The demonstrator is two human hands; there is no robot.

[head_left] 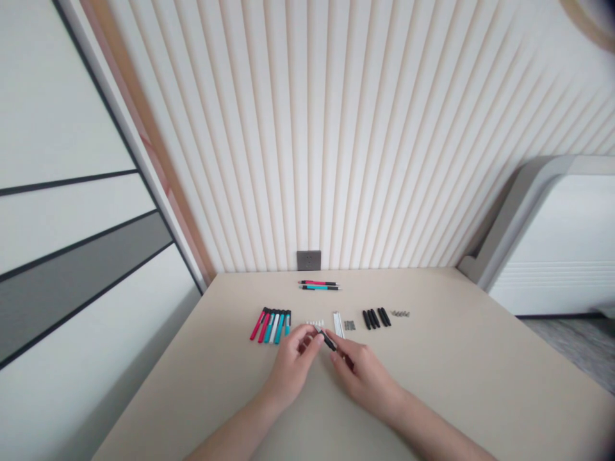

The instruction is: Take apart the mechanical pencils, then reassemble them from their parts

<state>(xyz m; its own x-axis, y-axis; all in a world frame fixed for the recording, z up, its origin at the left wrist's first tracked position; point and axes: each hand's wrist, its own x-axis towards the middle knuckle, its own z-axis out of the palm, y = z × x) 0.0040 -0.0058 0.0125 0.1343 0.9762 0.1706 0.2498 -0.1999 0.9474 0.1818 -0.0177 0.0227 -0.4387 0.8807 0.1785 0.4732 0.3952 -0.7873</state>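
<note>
Between both hands [291,368] [362,378], a black pen [328,340]

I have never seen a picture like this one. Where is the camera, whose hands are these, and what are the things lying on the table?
This picture comes from a camera worn on a person's head, looking forward and down, so you see about what the person sees. No machine is here. These are the person's own bare hands: the left hand and the right hand. Their fingertips together hold a small black pen part. On the beige table lie red, white and teal pen barrels, black pen barrels, small white pieces, and two long pens, one red and one teal.
</note>
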